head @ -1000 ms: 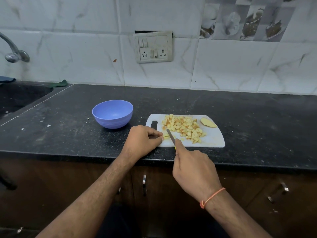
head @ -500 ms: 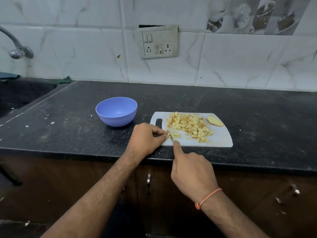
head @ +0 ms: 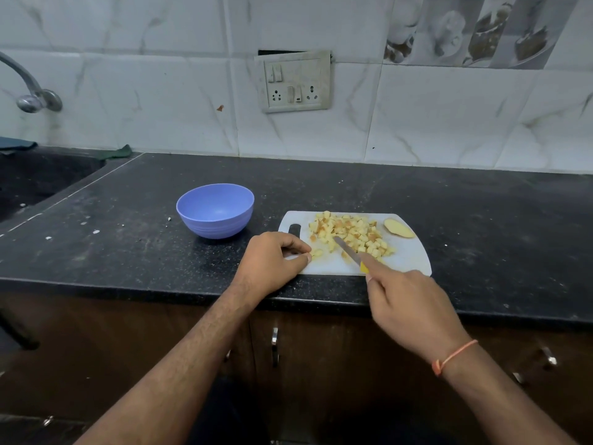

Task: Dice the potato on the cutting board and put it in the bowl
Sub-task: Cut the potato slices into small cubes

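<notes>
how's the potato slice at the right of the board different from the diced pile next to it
The potato slice is one flat oval piece, uncut; the diced pile is many small cubes. The slice lies alone near the cutting board's far right edge; the pile fills the board's middle, with the knife blade resting against it. Both are pale yellow potato, still on the board, not in the bowl.
</notes>
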`<state>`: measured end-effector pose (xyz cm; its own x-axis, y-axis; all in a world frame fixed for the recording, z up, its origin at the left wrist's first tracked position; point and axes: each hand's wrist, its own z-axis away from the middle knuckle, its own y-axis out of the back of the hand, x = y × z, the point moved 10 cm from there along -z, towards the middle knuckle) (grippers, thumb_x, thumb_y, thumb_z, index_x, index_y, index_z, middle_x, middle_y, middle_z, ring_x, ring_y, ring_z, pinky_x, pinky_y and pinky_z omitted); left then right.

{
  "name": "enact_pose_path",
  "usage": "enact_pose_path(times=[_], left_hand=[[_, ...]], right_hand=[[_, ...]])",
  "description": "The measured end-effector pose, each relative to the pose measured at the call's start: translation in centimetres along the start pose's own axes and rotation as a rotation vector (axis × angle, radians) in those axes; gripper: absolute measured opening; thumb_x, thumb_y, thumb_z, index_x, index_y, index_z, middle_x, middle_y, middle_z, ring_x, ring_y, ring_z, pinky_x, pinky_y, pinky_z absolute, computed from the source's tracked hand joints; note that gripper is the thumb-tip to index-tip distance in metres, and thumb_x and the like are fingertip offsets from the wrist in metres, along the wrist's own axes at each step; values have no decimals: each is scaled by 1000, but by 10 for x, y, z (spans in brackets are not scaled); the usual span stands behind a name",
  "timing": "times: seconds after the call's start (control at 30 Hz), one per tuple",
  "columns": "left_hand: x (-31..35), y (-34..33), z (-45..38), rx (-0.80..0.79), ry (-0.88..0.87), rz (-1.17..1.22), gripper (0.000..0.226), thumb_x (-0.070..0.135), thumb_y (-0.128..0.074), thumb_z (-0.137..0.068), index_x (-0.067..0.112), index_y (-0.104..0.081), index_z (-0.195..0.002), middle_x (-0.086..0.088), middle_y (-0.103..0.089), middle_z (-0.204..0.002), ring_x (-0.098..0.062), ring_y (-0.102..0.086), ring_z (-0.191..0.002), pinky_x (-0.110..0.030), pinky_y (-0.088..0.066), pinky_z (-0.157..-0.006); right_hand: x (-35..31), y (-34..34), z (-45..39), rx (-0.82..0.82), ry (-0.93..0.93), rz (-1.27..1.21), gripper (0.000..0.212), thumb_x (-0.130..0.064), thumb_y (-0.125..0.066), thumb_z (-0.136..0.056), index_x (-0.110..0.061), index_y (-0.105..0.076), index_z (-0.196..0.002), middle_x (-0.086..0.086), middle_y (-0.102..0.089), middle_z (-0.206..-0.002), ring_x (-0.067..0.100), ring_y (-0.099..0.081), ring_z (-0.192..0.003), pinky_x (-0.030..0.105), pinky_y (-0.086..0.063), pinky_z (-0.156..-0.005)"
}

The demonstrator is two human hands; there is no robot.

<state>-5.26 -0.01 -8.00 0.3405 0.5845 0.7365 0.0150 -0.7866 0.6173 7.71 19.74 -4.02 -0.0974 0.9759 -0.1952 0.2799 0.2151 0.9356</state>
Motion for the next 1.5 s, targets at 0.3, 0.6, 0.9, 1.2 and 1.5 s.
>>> enact_pose_path(times=[0.3,0.6,0.9,1.2,1.5], left_hand=[[15,-8,1,-38,-157,-162,22,34,-74,-96,31,-81,-117,17,-69,-116,-1,-63,-106,-28,-54,-99],[30,-19,-12,-44,-251,-342,22,42,-68,-101,33,-73,-120,21,-64,-105,-1,-54,-94,-19,-44,-82],[48,-24,-45,-116,-175,-171,7,32,-85,-90,31,-80,-95,19,-74,-86,4,-63,-84,-7,-45,-69],[71,-21,-54,-203,-250,-180,8,23,-80,-81,27,-73,-78,12,-73,-80,-7,-63,-62,-25,-53,-58],[84,-39,-76,-324,-337,-222,13,43,-82,-91,40,-83,-103,18,-74,-100,-7,-69,-86,-35,-61,-76]], right_hand=[[63,9,-42,197,15,-527,36,-32,-62,-101,-51,-64,-131,-22,-72,-81,12,-61,-56,23,-46,-50],[101,-16,-57,176,-159,-1007,32,-21,-60,-104,-41,-72,-126,-10,-37,-54,18,-27,-55,38,-25,-58],[113,-19,-59,211,-203,-1127,31,-19,-59,-105,-32,-72,-130,-4,-30,-58,12,-26,-53,25,-26,-48],[137,-22,-57,276,-345,-1467,27,-21,-59,-104,-27,-74,-126,1,-27,-54,15,-21,-49,28,-16,-47],[144,-24,-57,297,-377,-1599,25,-23,-62,-103,-26,-75,-124,2,-25,-53,14,-19,-45,32,-11,-51]])
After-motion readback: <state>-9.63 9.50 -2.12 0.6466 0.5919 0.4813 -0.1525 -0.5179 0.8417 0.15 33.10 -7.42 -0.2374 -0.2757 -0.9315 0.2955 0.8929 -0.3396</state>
